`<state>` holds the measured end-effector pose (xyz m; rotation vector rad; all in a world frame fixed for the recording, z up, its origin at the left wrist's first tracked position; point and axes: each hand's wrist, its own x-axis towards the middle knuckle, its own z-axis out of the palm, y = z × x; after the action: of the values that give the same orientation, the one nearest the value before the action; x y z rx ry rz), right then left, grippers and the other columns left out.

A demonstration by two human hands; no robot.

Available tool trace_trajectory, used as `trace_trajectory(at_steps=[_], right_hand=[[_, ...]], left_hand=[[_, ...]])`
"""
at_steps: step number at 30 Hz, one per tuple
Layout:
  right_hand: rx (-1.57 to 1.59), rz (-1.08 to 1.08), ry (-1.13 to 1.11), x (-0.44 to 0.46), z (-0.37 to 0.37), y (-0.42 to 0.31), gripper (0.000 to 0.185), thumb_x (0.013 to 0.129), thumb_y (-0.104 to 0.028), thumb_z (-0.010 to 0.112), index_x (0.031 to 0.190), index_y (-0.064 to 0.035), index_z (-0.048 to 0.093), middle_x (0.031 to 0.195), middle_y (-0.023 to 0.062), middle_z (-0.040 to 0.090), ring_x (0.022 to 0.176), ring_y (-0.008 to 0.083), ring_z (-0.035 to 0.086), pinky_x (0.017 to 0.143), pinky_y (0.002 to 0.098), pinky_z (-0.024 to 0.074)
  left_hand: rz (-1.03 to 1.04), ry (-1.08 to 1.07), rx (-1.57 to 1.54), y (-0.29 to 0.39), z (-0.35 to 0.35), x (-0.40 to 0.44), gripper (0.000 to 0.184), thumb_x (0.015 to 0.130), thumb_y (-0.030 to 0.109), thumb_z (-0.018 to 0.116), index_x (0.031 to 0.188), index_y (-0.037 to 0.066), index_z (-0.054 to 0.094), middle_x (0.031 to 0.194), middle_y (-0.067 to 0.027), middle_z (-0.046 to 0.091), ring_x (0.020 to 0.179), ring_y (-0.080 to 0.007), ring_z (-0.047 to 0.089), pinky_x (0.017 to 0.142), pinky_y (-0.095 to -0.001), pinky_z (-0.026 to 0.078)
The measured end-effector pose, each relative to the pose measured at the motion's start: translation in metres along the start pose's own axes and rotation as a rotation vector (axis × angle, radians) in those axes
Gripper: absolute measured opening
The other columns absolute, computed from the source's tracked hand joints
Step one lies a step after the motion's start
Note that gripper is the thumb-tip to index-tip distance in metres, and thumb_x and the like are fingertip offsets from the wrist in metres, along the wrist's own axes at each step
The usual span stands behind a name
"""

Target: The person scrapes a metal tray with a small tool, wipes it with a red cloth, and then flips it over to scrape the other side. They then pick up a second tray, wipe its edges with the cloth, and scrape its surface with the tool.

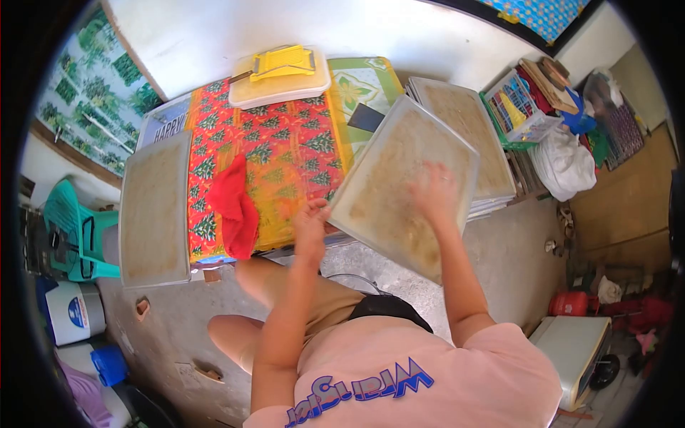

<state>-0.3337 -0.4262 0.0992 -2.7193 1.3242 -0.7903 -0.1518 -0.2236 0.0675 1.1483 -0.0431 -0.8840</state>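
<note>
A large flat tray [385, 171] with a pale rim and a brown-stained surface is tilted in front of me. My left hand [312, 227] is closed on its left corner. Over the stained face is my right hand [434, 191], smeared by motion, so its fingers are unclear; I cannot tell whether anything is in it. Behind the tilted tray, similar trays [464, 128] lie in a stack. Another such tray [153, 210] rests at the table's left end. A red cloth [234, 207] lies crumpled on the table, left of my left hand.
The table has a red Christmas-tree cover [285, 143]. On it stands a white lidded container [278, 94] with a yellow slicer-like tool [285, 63] on top. A crate [524, 107] and white sack [562, 164] are at right, a green chair [78, 228] at left.
</note>
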Motion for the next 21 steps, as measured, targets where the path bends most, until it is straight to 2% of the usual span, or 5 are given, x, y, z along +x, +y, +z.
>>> trace_trajectory(at_steps=[4, 10, 14, 17, 21], right_hand=[[0.112, 0.406, -0.199, -0.035, 0.0, 0.083, 0.067, 0.081, -0.033, 0.077, 0.132, -0.0037, 0.046, 0.129, 0.0204, 0.051, 0.127, 0.0359, 0.042, 0.097, 0.0498, 0.0457], [0.524, 0.82, 0.173, -0.073, 0.02, 0.059, 0.048, 0.088, -0.033, 0.071, 0.122, -0.0069, 0.048, 0.102, 0.0089, 0.051, 0.086, 0.0217, 0.057, 0.058, 0.0426, 0.0541], [1.526, 1.388, -0.263, -0.069, 0.017, 0.035, 0.026, 0.097, -0.029, 0.06, 0.114, -0.0122, 0.05, 0.097, 0.0024, 0.053, 0.08, 0.0174, 0.058, 0.066, 0.0415, 0.0529], [1.457, 1.237, -0.666, -0.06, 0.006, -0.001, 0.027, 0.099, -0.034, 0.058, 0.115, -0.0132, 0.052, 0.097, 0.0037, 0.054, 0.083, 0.0176, 0.059, 0.069, 0.0414, 0.0523], [1.496, 1.168, -0.689, -0.067, 0.042, -0.017, 0.02, 0.102, -0.026, 0.05, 0.113, -0.0091, 0.054, 0.097, 0.0053, 0.057, 0.082, 0.0192, 0.06, 0.073, 0.0447, 0.0563]], left_hand=[[0.025, 0.091, 0.007, 0.033, -0.058, 0.036, 0.02, 0.089, 0.004, 0.064, 0.109, 0.005, 0.058, 0.087, -0.0057, 0.066, 0.066, -0.0141, 0.064, 0.052, -0.029, 0.054], [0.052, 0.289, 0.039, 0.067, -0.106, 0.06, 0.024, 0.088, 0.005, 0.066, 0.11, 0.007, 0.057, 0.088, -0.004, 0.065, 0.071, -0.0161, 0.065, 0.055, -0.0304, 0.054], [0.026, 0.349, -0.056, 0.082, -0.143, 0.084, 0.023, 0.092, 0.009, 0.063, 0.113, 0.008, 0.055, 0.093, -0.0048, 0.066, 0.077, -0.0182, 0.066, 0.063, -0.0344, 0.056], [0.03, 0.277, -0.119, 0.094, -0.163, 0.089, 0.025, 0.095, 0.012, 0.06, 0.118, 0.007, 0.051, 0.096, -0.0066, 0.066, 0.078, -0.0206, 0.067, 0.069, -0.0381, 0.056], [0.13, 0.162, -0.195, 0.092, -0.174, 0.099, 0.035, 0.097, 0.01, 0.054, 0.129, 0.005, 0.041, 0.106, -0.0115, 0.065, 0.09, -0.0226, 0.067, 0.078, -0.037, 0.055]])
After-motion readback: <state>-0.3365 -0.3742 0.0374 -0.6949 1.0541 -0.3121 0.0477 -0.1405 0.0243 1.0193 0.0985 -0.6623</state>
